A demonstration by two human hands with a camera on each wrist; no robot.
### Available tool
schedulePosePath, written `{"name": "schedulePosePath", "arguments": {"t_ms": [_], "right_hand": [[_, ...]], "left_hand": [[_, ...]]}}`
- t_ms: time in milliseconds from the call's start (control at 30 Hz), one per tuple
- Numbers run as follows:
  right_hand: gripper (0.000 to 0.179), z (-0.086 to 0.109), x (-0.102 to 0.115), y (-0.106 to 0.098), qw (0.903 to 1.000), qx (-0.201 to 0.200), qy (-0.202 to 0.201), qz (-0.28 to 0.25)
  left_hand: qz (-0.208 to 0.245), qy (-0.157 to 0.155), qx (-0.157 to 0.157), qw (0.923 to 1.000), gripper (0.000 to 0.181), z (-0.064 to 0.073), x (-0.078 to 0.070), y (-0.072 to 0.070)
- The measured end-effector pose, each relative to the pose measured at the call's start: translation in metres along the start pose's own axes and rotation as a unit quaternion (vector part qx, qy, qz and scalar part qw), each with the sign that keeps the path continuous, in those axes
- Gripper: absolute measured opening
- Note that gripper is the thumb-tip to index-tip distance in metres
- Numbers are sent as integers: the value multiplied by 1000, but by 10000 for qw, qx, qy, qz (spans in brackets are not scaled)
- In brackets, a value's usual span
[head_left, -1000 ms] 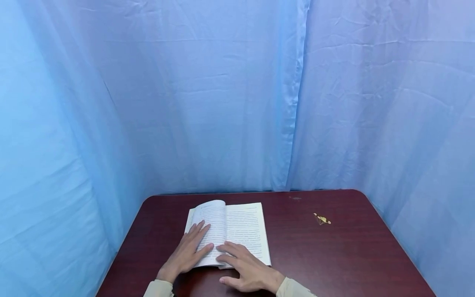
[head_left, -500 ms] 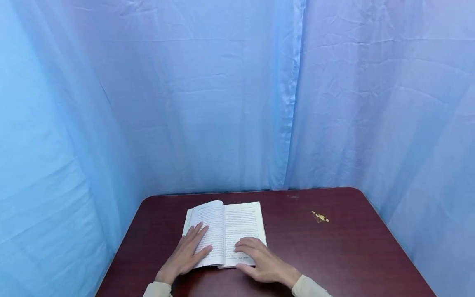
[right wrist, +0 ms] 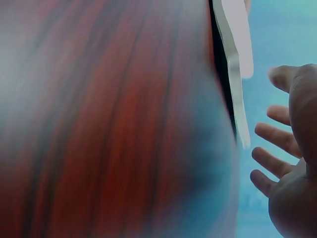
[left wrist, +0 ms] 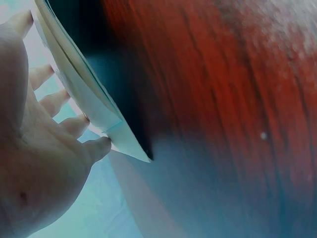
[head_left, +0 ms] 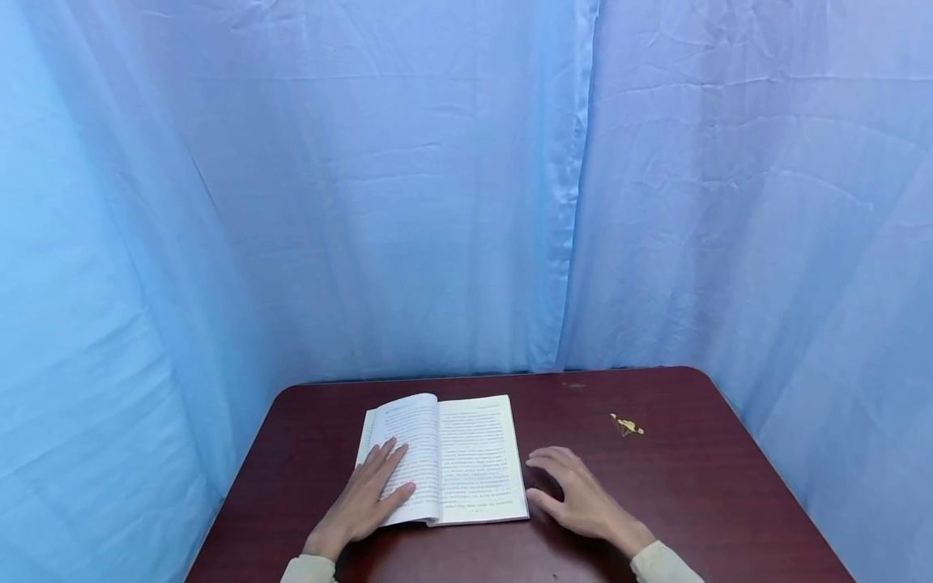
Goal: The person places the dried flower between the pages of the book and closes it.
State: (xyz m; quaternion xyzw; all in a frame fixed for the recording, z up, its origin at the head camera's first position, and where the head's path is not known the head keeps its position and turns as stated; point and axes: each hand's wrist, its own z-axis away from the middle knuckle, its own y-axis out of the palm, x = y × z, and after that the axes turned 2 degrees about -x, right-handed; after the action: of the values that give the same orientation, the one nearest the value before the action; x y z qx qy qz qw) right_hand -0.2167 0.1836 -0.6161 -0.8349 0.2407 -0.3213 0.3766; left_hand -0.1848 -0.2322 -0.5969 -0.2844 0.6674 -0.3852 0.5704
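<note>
An open book with printed pages lies on the dark red table; its left-hand pages bulge upward near the spine. My left hand rests on the left page with fingers spread, and in the left wrist view the fingertips of that hand touch the page near the book's edge. Just beyond the book's right edge, my right hand hovers with loosely bent fingers, holding nothing. The right wrist view shows that hand apart from the book.
The table has a wood grain and rounded far corners. A small gold mark shows on its surface to the right. Blue curtains hang behind and at both sides.
My right hand has moved right, from the spine across the right page to past the book's right edge. My left hand has stayed on the left page.
</note>
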Motion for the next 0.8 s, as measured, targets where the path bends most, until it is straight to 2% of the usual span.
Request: {"name": "schedulePosePath", "arguments": {"t_ms": [233, 500, 633, 800], "right_hand": [[43, 19, -35, -20, 9978, -471, 422, 216], [42, 33, -68, -43, 9923, -600, 977, 473], [42, 36, -79, -52, 9890, -579, 1267, 496], [42, 39, -87, -62, 9821, -328, 1801, 436]], "left_hand": [[81, -28, -6, 10000, 76, 2, 1, 2], [111, -34, -23, 9999, 76, 2, 2, 3], [124, -13, -16, 9999, 76, 2, 3, 3], [67, -14, -19, 10000, 75, 2, 4, 3]]}}
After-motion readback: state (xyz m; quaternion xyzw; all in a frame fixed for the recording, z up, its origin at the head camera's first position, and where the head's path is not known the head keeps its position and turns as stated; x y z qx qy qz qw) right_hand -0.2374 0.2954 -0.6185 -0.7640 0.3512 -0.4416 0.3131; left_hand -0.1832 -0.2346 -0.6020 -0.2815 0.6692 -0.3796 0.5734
